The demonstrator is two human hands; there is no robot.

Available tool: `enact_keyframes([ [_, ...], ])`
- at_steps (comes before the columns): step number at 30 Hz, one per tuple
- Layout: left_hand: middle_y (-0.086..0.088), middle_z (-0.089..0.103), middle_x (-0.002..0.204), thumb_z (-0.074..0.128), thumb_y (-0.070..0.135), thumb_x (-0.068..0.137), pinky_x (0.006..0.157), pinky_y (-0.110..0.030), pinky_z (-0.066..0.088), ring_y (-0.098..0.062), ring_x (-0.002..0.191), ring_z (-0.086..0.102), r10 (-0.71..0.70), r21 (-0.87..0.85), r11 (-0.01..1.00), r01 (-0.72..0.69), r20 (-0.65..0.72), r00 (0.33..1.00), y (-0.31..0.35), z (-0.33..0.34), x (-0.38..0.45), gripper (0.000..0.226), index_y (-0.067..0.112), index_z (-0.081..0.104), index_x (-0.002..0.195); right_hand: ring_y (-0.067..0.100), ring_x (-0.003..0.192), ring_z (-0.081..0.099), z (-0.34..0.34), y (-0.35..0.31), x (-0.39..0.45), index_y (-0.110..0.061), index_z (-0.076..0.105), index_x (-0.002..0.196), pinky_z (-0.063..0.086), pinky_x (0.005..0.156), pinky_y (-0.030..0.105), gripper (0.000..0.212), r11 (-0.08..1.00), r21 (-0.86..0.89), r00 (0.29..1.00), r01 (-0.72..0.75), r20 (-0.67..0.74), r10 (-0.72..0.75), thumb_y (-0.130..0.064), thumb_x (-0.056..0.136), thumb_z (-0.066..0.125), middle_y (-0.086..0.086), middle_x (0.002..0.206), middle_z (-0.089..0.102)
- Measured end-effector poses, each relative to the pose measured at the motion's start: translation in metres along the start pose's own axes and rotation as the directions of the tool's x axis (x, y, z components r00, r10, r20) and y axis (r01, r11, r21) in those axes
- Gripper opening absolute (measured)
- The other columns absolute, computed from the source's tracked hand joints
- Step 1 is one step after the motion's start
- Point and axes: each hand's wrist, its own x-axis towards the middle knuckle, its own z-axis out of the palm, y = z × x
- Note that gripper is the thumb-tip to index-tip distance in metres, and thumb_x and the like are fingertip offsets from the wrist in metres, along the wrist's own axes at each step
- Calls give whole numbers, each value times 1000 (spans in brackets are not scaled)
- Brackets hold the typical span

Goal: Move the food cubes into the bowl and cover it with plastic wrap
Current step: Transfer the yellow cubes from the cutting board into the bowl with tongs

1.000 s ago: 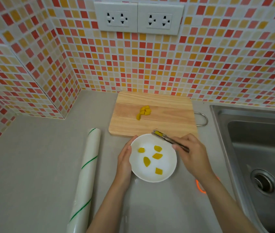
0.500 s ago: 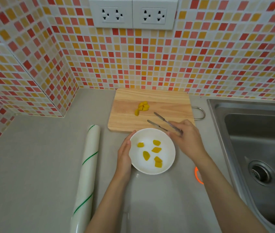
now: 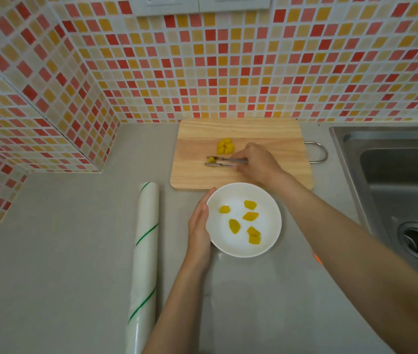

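Note:
A white bowl (image 3: 266, 241) sits on the grey counter in front of a wooden cutting board (image 3: 254, 129). Several yellow food cubes (image 3: 250, 216) lie in the bowl. A small pile of yellow cubes (image 3: 225, 145) rests on the board. My right hand (image 3: 256, 163) holds metal tongs (image 3: 224, 161) flat over the board, tips pointing left around one yellow cube just below the pile. My left hand (image 3: 199, 229) rests against the bowl's left rim. A roll of plastic wrap (image 3: 144, 254) lies left of the bowl.
A steel sink (image 3: 394, 185) with a drain is at the right, close to the board's metal handle (image 3: 317, 152). Tiled walls close off the back and the left corner. An orange object (image 3: 317, 258) peeks out beside my right forearm.
My right hand dropped a cube into the bowl, then moved the tongs back over the board and put their tips around another cube. My left hand stayed on the bowl.

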Motion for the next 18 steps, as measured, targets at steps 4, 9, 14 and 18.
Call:
enact_keyframes([
  [4, 18, 70, 115, 36, 20, 100, 86, -18, 53, -3, 111, 62, -24, 4, 1000, 24, -19, 1000, -1, -2, 1, 33, 31, 64, 113, 31, 91, 58, 7, 3, -12, -17, 71, 106, 34, 69, 25, 25, 999, 49, 999, 5, -32, -3, -14, 84, 61, 19, 91, 64],
  [9, 16, 71, 112, 35, 17, 100, 81, -17, 53, -3, 107, 64, -29, -25, 999, 28, -40, 999, -2, -6, 1, 34, 28, 64, 112, 29, 84, 57, -3, 1, -52, -15, 67, 113, 40, 73, 30, 29, 984, 173, 986, 45, -166, -16, -17, 84, 64, 17, 88, 58],
  [14, 10, 71, 114, 39, 17, 99, 82, -21, 54, -9, 108, 65, -44, -54, 998, 41, -61, 997, -5, -10, -1, 34, 28, 69, 109, 18, 81, 57, -8, -12, -121, -18, 68, 111, 44, 74, 27, 30, 969, 237, 985, 71, -170, -31, -17, 81, 68, 3, 85, 54],
  [18, 9, 69, 119, 39, 20, 99, 94, -30, 51, -14, 115, 62, -58, -41, 998, 56, -55, 997, -5, -7, -1, 33, 31, 69, 109, 20, 90, 56, -8, -16, -161, -27, 67, 113, 44, 81, 35, 31, 994, 97, 999, 42, -25, -40, -22, 82, 67, -4, 90, 51],
])
